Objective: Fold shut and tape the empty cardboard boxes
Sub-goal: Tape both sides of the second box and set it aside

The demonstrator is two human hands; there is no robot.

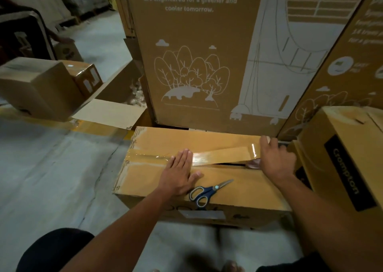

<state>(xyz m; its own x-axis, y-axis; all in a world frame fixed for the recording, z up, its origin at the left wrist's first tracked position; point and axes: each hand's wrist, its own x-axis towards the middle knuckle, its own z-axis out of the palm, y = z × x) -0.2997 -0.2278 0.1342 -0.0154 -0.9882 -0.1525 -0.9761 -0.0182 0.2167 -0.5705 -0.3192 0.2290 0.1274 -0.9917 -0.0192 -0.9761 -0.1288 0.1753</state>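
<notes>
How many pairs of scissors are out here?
1: blue-handled scissors lying on the cardboard box being taped, beside the left hand. Others may be hidden behind the stacked cartons.

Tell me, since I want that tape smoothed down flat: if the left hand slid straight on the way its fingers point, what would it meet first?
The left hand lies flat, fingertips already on the tape. Beyond lies the far flap of the box, then probably the tall printed carton behind.

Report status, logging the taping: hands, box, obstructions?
Left hand flat, pressing tape onto box. Right hand grips roll, right stretch unstuck. Scissors lie clear of seam.
</notes>
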